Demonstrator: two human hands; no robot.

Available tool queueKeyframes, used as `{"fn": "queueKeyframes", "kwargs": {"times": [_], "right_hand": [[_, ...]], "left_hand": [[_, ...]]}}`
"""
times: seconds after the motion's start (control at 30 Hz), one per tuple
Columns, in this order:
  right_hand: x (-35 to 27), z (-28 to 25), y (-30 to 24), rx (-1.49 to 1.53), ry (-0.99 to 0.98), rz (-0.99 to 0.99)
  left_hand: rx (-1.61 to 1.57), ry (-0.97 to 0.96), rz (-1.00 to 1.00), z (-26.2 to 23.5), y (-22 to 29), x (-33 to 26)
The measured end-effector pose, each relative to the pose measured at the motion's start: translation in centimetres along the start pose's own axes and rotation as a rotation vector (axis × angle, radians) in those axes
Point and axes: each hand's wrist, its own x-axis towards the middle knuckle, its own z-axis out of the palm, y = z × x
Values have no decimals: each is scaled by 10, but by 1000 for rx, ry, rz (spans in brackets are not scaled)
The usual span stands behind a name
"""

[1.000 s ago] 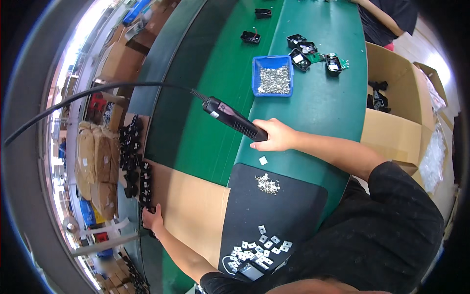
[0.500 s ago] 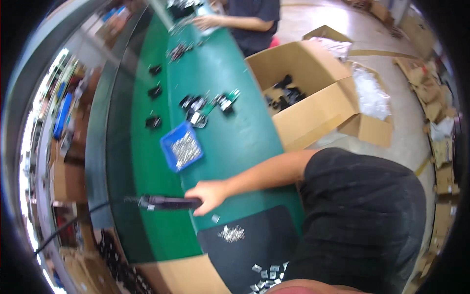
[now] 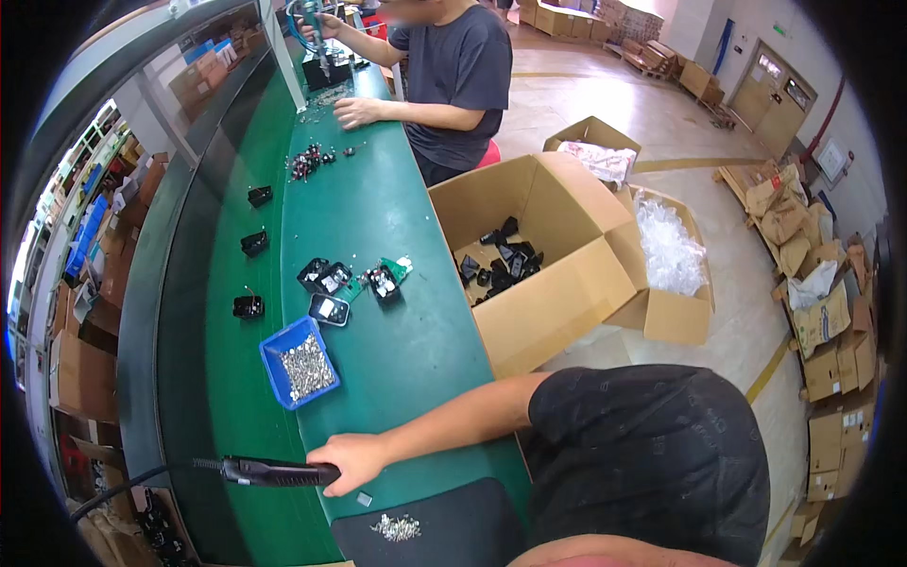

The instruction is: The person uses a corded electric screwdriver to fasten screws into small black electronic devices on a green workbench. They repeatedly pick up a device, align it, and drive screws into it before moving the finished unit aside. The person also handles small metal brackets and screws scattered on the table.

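Observation:
My right hand [image 3: 351, 461] is closed around one end of a long black corded tool, which looks like an electric screwdriver [image 3: 274, 472]. Its cord runs off to the left from the other end. The tool is held over the green bench near the dark mat [image 3: 444, 529]. On that mat lies a pile of small silvery metal parts [image 3: 396, 527], and a small square metal piece [image 3: 364, 499] lies just beside my hand. Beyond it stands a blue bin [image 3: 274, 373] filled with small metal pieces. My left hand does not show.
Black plastic housings [image 3: 330, 309] lie farther up the bench, and several more stand along its left strip. A co-worker [image 3: 458, 85] holds a teal tool [image 3: 319, 47]. Right of the bench, an open carton [image 3: 557, 317] holds black parts; another holds clear plastic [image 3: 671, 246].
The view has tilted up, so the bench sits lower and more of the co-worker and room shows. My right hand still grips the tool. Loose square metal pieces on the mat's near part left view.

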Motion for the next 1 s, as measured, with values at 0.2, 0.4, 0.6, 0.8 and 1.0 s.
{"fn": "queueKeyframes", "kwargs": {"times": [0.2,0.4,0.6,0.8,1.0], "right_hand": [[3,-1,1,96,-79,18],[1,-3,8,-15,-100,38],[7,-2,6,-45,-116,30],[7,-8,15,-90,-79,62],[11,1,13,-135,-118,95]], "left_hand": [[-173,-282,-92,10,136,-42],[-229,-355,-275,20,193,-69],[-227,-345,-473,14,218,-96],[-89,-360,-592,26,228,-134],[-97,-239,-678,29,229,-149]]}}
